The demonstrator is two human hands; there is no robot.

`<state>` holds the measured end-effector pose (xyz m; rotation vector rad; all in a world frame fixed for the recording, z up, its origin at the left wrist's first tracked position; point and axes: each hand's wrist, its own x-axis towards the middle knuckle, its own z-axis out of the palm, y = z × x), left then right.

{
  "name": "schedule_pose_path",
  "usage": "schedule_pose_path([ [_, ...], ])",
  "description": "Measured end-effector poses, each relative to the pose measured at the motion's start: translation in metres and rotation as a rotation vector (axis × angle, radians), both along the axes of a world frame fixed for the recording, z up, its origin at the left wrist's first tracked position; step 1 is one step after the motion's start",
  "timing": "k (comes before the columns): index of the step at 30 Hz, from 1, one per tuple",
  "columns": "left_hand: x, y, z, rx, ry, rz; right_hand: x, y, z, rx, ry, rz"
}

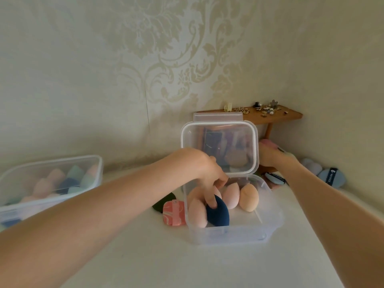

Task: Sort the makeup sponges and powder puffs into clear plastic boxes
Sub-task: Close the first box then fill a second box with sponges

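Navy sponge point(218, 213) half hidden under left-hand fingers point(211, 199).

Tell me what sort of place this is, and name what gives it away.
Probably a room in a home, perhaps a bedroom. The damask wallpaper, the small wooden shelf strewn with hair clips and trinkets, and the soft white surface under the boxes all suggest it.

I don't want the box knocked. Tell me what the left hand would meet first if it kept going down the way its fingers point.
The left hand points down into the open clear box; its fingertips already touch the navy sponge. Pushing on would likely press it against the box floor, though depth is unclear.
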<state>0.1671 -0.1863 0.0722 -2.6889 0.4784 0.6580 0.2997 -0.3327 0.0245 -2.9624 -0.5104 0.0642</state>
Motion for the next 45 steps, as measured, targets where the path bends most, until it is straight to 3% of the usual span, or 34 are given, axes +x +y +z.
schedule_pose_path([
  [2, 0.001, -0.001, -0.001, 0.0, -0.001, 0.003, 0.007, -0.009, -0.006, 0.105, -0.059, -0.053],
  [7, -0.001, -0.001, -0.001, 0.023, -0.011, 0.004, -0.008, -0.044, 0.017, 0.759, -0.073, -0.28],
  [9, -0.001, -0.002, -0.002, 0.039, -0.01, 0.014, -0.032, -0.05, 0.038, 0.957, 0.005, -0.206],
  [10, -0.001, -0.002, -0.003, 0.048, -0.01, 0.021, -0.047, -0.049, 0.047, 0.96, 0.057, -0.137],
  [15, -0.006, -0.005, -0.004, 0.057, -0.02, 0.056, -0.111, -0.036, 0.063, 0.587, 0.505, 0.227],
  [17, -0.01, -0.006, -0.003, 0.07, -0.029, 0.049, -0.122, -0.027, 0.05, 0.427, 0.477, 0.276],
  [25, -0.017, -0.007, -0.001, 0.071, -0.065, 0.036, -0.143, -0.012, 0.017, 0.379, 0.219, 0.266],
  [28, -0.017, -0.007, -0.001, 0.044, -0.065, 0.05, -0.147, -0.009, 0.011, 0.212, 0.107, 0.317],
  [30, -0.016, -0.006, -0.003, 0.026, -0.071, 0.076, -0.147, -0.007, 0.009, 0.089, 0.119, 0.332],
  [36, -0.018, -0.007, -0.001, 0.007, -0.084, 0.102, -0.143, -0.004, 0.011, -0.021, 0.196, 0.325],
  [42, -0.017, -0.017, -0.001, -0.191, -0.16, -0.002, -0.141, 0.004, 0.004, -0.014, 0.188, 0.32],
  [45, -0.013, -0.02, -0.012, -0.196, -0.226, -0.011, -0.141, 0.003, 0.004, -0.032, 0.134, 0.324],
])
